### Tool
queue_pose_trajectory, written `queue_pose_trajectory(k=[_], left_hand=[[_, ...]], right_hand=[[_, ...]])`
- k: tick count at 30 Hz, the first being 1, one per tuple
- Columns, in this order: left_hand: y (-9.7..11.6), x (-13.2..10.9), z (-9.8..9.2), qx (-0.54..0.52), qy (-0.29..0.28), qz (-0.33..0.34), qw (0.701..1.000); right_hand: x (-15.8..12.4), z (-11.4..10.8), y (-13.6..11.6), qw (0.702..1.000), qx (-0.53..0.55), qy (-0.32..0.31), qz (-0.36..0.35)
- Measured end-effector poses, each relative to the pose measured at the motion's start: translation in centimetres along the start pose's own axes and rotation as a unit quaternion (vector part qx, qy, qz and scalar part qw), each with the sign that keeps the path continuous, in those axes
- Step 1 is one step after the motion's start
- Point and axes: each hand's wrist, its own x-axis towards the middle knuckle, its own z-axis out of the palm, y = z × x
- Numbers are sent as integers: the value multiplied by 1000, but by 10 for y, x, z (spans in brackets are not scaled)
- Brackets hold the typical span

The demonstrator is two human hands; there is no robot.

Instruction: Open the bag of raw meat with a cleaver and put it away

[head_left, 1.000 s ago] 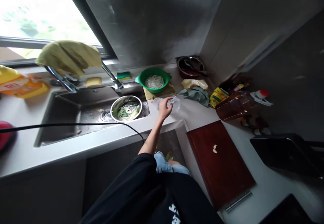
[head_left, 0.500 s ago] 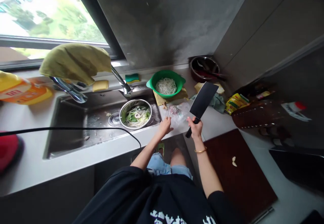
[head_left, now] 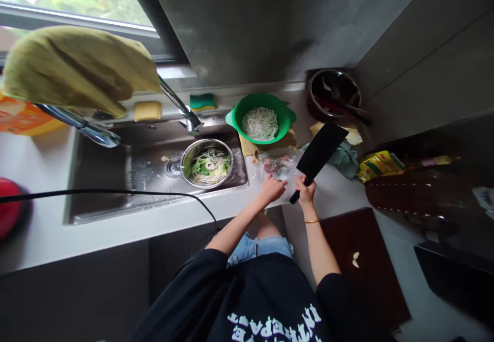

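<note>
In my right hand [head_left: 307, 191] is a black cleaver [head_left: 322, 149]. Its handle lies in my closed fingers and its broad blade points up and to the right. My left hand [head_left: 273, 188] has its fingers curled at the near edge of a clear plastic bag [head_left: 288, 169], apparently gripping the film. Reddish meat [head_left: 272, 165] shows in the bag, which lies on the counter between the sink and the cleaver. Just behind the bag stands a green colander [head_left: 236, 118] of white noodles [head_left: 261, 123]. A small piece of ginger [head_left: 254, 157] sits beside the bag.
Left of my hands, a metal bowl [head_left: 186, 175] of greens and sprouts stands in the sink [head_left: 104, 177]. A dark cutting board [head_left: 363, 234] with garlic cloves [head_left: 355, 259] lies to the right. A dark pot [head_left: 314, 100] stands at the back. A black cable [head_left: 116, 191] crosses the sink.
My left hand has moved right along the bag, and more of the meat shows. The cleaver stays raised in my right hand. The camera view has shifted.
</note>
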Motion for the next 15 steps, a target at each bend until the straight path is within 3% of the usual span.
queue_pose_trajectory(k=[2,4,6,9,12,13,15], left_hand=[[-10,-1,3,32,27,-95,995],[-26,-3,-3,52,90,-176,979],[-42,-5,-12,68,150,-205,965],[-51,-7,-23,68,223,-193,953],[-42,-13,-24,46,284,-181,940],[-38,-15,-23,38,283,-155,946],[-31,-19,-20,29,227,-61,971]], right_hand=[[7,-4,3,1000,-12,-7,2],[12,-2,5,1000,-17,-4,-14],[14,4,5,999,-3,-16,-30],[9,16,4,997,34,-58,-30],[0,23,6,995,30,-94,-25],[-2,24,8,994,23,-107,-25],[-3,28,14,992,11,-124,-21]])
